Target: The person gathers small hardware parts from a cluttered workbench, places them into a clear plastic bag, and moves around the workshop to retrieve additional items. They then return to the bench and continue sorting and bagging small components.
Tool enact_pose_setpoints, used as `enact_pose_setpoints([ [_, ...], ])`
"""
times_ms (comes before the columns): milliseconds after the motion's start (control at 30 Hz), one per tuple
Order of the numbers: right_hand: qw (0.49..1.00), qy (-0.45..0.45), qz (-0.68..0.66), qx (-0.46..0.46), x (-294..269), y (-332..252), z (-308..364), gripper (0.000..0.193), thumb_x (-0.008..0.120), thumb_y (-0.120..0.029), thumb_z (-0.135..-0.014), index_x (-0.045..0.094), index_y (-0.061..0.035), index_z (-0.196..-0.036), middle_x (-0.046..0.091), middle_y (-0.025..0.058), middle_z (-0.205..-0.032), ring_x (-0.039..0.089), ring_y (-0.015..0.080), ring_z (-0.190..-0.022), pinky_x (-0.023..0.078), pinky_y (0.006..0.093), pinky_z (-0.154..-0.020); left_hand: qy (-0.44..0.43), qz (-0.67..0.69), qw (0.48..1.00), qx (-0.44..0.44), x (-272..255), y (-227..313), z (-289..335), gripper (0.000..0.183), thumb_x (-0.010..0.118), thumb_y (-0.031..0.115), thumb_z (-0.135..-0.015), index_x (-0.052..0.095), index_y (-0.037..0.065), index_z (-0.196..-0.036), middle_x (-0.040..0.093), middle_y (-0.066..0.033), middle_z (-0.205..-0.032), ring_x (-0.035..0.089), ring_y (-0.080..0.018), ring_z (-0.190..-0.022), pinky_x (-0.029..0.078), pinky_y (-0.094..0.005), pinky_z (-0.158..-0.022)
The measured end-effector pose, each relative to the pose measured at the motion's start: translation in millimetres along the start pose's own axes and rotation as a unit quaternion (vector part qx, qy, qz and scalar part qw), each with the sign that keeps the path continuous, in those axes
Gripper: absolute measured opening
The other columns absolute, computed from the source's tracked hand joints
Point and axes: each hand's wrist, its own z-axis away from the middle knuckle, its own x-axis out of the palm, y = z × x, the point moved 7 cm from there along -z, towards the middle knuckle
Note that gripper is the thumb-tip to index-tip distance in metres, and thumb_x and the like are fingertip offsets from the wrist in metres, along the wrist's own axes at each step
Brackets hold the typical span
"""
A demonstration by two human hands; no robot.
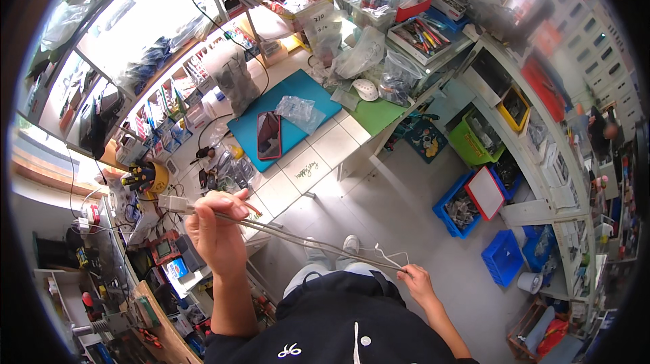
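Note:
A light grey cable (298, 237) runs in what looks like a doubled strand between my two hands, in front of my body. My left hand (220, 232) pinches it close to a pale, boxy plug (175, 203) that sticks out to the left of the fingers. At the other end, my right hand (418, 281) has its fingers closed on the cable. A thin white loop of it curls up just above those fingers. Whether the tip of the cable lies inside the right hand is hidden.
Ahead, a white-tiled bench holds a phone (269, 136) and a clear plastic bag (300, 114) on a teal mat (318, 90). A white mouse (365, 90) lies farther right. Blue bins (502, 258) stand on the floor beside the right-hand shelves. Tools crowd the left side.

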Motion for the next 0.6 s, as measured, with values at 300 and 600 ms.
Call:
enact_pose_setpoints([
  [300, 0.981, 0.026, 0.067, 0.179, 0, 106, 40, 0.018, 0.05, -0.019, -0.081, 0.056, -0.0032, -0.074, 0.059, 0.0128, -0.072, 0.056, 0.0307, -0.073, 0.042, 0.0373, -0.066, 0.075, 0.098, 0.992, -0.025, -52, 13, -15, 0.037, 0.032, 0.032, -0.094, 0.055, 0.003, -0.091, 0.047, -0.0047, -0.064, 0.048, -0.0155, -0.065, 0.043, -0.0372, -0.081],
  [600, 0.947, 0.04, 0.208, 0.241, -19, 169, 83, 0.02, 0.048, -0.02, -0.083, 0.058, -0.0043, -0.076, 0.061, 0.0163, -0.077, 0.056, 0.0359, -0.078, 0.043, 0.042, -0.071, 0.103, 0.095, 0.99, 0.033, -111, 43, -38, 0.034, 0.039, 0.031, -0.092, 0.054, 0.001, -0.093, 0.047, -0.0038, -0.065, 0.046, -0.0132, -0.062, 0.045, -0.0309, -0.08],
])
